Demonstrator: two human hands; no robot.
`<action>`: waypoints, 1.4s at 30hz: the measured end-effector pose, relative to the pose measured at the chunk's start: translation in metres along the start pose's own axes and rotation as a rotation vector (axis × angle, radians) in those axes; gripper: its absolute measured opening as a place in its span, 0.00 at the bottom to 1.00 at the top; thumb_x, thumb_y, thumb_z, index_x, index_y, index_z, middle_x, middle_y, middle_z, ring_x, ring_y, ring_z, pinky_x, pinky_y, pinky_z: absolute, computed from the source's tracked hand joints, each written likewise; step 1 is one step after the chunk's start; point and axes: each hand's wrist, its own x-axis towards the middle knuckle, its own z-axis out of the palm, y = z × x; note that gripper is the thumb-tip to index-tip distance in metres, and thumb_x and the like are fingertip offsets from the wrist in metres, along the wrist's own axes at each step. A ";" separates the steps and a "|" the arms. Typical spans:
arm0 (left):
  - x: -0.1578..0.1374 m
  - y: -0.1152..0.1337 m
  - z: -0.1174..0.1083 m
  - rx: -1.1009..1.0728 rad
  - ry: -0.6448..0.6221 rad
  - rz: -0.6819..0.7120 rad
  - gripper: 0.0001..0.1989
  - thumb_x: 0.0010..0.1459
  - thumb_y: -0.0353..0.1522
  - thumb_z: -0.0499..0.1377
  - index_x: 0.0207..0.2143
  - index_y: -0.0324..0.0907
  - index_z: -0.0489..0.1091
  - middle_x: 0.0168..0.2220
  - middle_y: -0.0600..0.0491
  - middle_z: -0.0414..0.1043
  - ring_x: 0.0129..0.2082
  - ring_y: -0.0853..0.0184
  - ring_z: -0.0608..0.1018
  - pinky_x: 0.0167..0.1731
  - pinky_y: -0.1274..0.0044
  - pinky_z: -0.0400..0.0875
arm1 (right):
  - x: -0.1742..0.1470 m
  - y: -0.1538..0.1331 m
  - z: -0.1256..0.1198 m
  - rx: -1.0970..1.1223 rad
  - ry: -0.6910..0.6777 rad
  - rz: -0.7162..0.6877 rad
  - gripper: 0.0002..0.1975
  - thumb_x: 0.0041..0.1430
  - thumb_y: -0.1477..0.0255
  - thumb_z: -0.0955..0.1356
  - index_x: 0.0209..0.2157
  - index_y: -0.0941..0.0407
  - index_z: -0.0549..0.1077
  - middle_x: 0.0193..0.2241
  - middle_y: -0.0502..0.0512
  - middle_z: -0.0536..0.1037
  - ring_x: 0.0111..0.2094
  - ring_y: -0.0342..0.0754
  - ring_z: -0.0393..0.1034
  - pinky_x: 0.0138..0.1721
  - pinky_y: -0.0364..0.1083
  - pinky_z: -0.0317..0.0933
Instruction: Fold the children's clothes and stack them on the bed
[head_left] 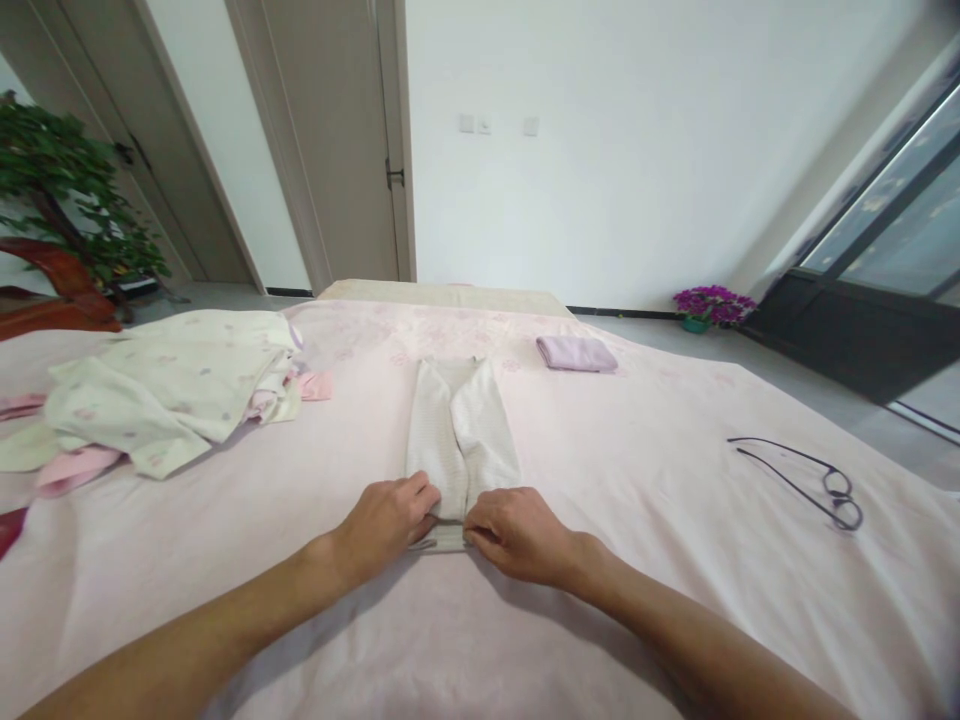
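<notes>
A small off-white knit garment (469, 430) lies flat on the bed in front of me. Its two sides are folded inward and meet along the middle, leaving a V-shaped notch at the far end. My left hand (394, 515) is closed on the left part of the near end, fingertips pressed on the cloth. On the other side, my right hand (517, 530) pinches the right part of that same end. Between the hands a narrow ribbed strip of the near edge shows. My fingers partly hide the cloth they grip.
A pink sheet (637, 600) covers the bed. Rumpled pale printed clothes (172, 385) are heaped at left. A folded lilac cloth (576, 353) lies beyond the garment to the right. Dark-framed glasses (836, 490) rest at right. Purple flowers (712, 303) stand on the floor.
</notes>
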 end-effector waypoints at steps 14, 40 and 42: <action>0.007 -0.024 -0.016 -0.262 0.232 -0.082 0.04 0.64 0.28 0.54 0.37 0.42 0.69 0.33 0.55 0.71 0.32 0.69 0.74 0.32 0.79 0.64 | 0.033 -0.018 0.021 -0.229 0.053 -0.311 0.06 0.65 0.72 0.63 0.34 0.56 0.71 0.31 0.52 0.75 0.28 0.44 0.64 0.29 0.45 0.49; -0.001 0.007 0.008 -0.115 0.173 0.151 0.08 0.65 0.30 0.54 0.30 0.41 0.67 0.29 0.53 0.69 0.30 0.66 0.71 0.33 0.74 0.65 | -0.006 -0.012 0.003 -0.003 0.064 0.224 0.07 0.63 0.71 0.64 0.31 0.56 0.71 0.30 0.51 0.77 0.31 0.43 0.69 0.30 0.43 0.48; -0.003 0.005 0.005 -0.190 0.146 0.173 0.08 0.66 0.32 0.54 0.32 0.41 0.68 0.30 0.53 0.70 0.31 0.67 0.72 0.33 0.75 0.67 | -0.007 -0.009 0.004 0.039 0.040 0.199 0.09 0.63 0.70 0.64 0.30 0.56 0.72 0.30 0.51 0.77 0.31 0.43 0.69 0.30 0.42 0.50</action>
